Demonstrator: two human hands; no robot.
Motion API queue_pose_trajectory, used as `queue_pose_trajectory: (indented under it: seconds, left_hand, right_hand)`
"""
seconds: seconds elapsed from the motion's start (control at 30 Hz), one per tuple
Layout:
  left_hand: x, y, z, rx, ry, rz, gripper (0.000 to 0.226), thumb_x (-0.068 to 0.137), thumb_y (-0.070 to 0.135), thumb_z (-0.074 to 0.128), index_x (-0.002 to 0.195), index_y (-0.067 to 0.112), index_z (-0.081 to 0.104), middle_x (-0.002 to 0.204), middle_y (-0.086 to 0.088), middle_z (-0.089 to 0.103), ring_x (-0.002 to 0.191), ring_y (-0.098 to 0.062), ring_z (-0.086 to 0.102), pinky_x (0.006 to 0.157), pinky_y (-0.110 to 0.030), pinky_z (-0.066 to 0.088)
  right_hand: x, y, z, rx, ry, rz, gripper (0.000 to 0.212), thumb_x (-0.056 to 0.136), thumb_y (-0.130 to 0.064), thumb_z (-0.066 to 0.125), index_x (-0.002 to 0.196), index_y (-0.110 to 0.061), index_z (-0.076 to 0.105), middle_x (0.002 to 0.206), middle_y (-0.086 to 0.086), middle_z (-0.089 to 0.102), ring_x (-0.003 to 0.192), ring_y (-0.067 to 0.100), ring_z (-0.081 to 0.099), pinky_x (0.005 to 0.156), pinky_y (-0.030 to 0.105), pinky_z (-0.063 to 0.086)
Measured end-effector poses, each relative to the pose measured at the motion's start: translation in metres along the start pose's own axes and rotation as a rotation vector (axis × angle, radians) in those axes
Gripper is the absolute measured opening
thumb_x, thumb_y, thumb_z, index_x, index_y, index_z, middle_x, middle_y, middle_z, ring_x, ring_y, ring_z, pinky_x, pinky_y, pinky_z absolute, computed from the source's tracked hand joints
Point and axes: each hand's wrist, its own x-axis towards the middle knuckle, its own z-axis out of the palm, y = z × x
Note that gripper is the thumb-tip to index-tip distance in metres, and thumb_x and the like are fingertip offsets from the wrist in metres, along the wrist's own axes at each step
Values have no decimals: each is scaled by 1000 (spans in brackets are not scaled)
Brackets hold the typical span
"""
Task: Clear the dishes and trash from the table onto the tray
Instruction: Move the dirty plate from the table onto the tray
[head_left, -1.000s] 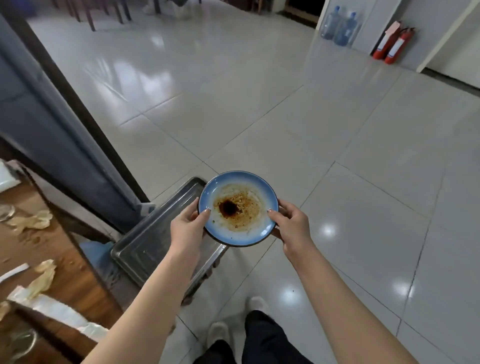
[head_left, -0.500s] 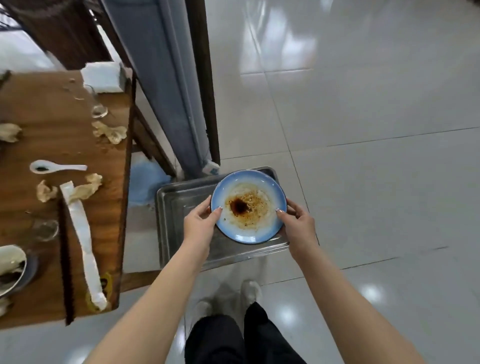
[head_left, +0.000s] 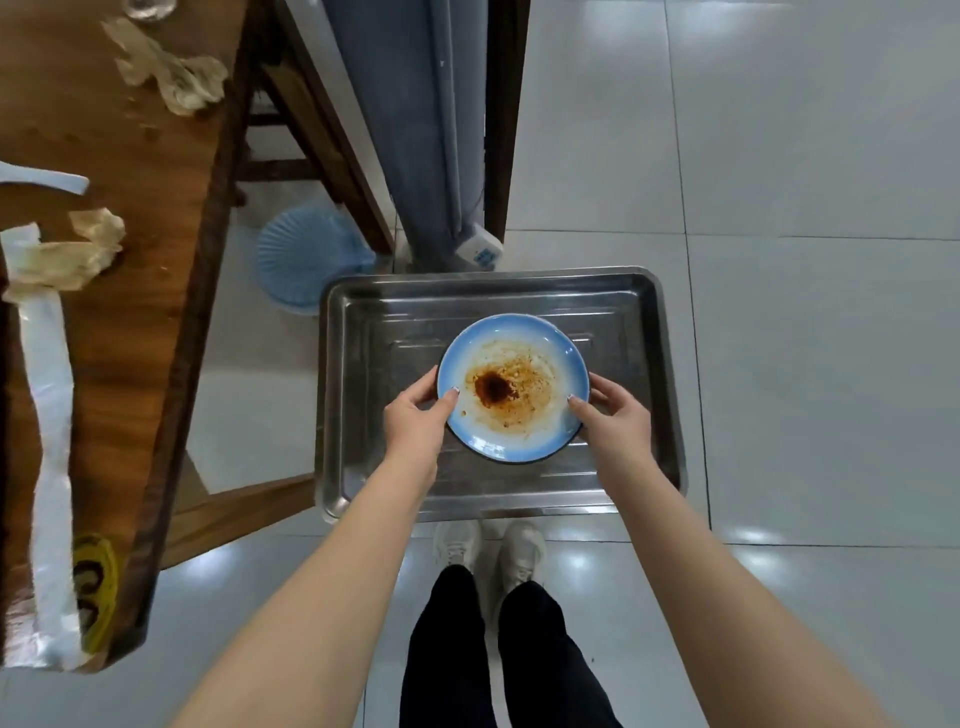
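A blue-rimmed plate (head_left: 511, 338) smeared with brown sauce is held over the middle of a metal tray (head_left: 363, 374) in front of my feet. My left hand (head_left: 418, 421) grips the plate's left edge and my right hand (head_left: 613, 415) grips its right edge. Whether the plate touches the tray I cannot tell. On the wooden table (head_left: 130, 332) at the left lie crumpled napkins (head_left: 176, 73), another soiled napkin (head_left: 78, 257), a long white wrapper (head_left: 49, 441) and a yellow item (head_left: 96, 587).
A blue fluted object (head_left: 306, 257) sits on the floor under the table beside the tray. A dark post and grey panel (head_left: 441, 130) rise just behind the tray. Glossy white tiles (head_left: 805, 364) spread to the right. My shoes (head_left: 488, 545) stand at the tray's near edge.
The view has tipped downward and the plate has come down over the centre of the tray, still held by both hands. The tray now lies squarely in front of me.
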Motion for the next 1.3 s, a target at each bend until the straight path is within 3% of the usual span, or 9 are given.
queue_pose_trajectory:
  seconds: [0.07,0.2,0.3,0.43,0.57,0.8,1.07,1.2,1.3]
  left_hand:
    - [20,-16,7,-1,26,-21,38,89,7,65,125,22,63,113,7,66,112,-19,60,98,-44,50]
    - [49,-42,20,-8,89,-45,37,90,10,65,123,27,64,123,6,63,114,-18,57,99,-43,49]
    - [64,-52,31,20,119,-11,39,93,11,61,129,25,60,122,7,59,106,-10,54,94,-30,48]
    - [75,-59,41,120,166,39,40,94,15,58,133,25,56,113,11,53,100,-6,49,86,-23,43]
    - [83,-60,46,192,211,48,41,95,17,58,135,24,54,129,5,58,114,-14,54,96,-35,48]
    - [85,-57,46,259,203,56,43,96,18,55,138,24,50,131,3,58,118,-17,54,95,-36,48]
    - [82,-43,38,361,100,49,43,97,21,53,140,21,48,129,0,59,115,-18,56,87,-30,48]
    - [73,-30,29,343,77,-11,50,97,23,54,145,18,38,143,-4,48,128,-23,48,100,-37,42]
    - [56,-14,17,287,52,-1,52,97,23,54,146,18,36,146,-4,44,131,-21,45,102,-34,38]
  right_hand:
    - [20,13,7,-8,-1,11,32,87,-5,66,115,-20,62,103,-4,66,95,14,64,58,20,55]
    - [53,37,18,-24,-6,25,33,87,-3,66,115,-19,64,107,-3,66,105,19,63,85,37,57]
    - [70,49,25,-41,11,28,37,88,-4,65,123,-15,62,110,-2,65,107,17,61,93,39,53]
    - [84,61,31,-58,39,22,38,88,-5,64,125,-16,61,112,-3,66,107,15,62,95,39,52]
    - [93,64,37,-100,50,-18,40,89,-4,64,126,-16,61,110,-8,66,107,13,62,96,37,51]
    - [95,63,41,-259,45,-67,41,90,-8,63,129,-20,59,108,-13,63,103,10,59,94,35,51]
    - [87,52,46,-425,-16,-56,45,91,-26,64,134,-21,53,119,-4,63,111,16,58,92,40,54]
    - [71,37,48,-467,-3,-31,63,91,-35,62,145,-17,37,138,4,52,132,24,43,103,47,44]
    - [52,18,46,-439,-7,-30,65,92,-33,60,148,-13,32,145,6,45,134,23,41,105,41,41]
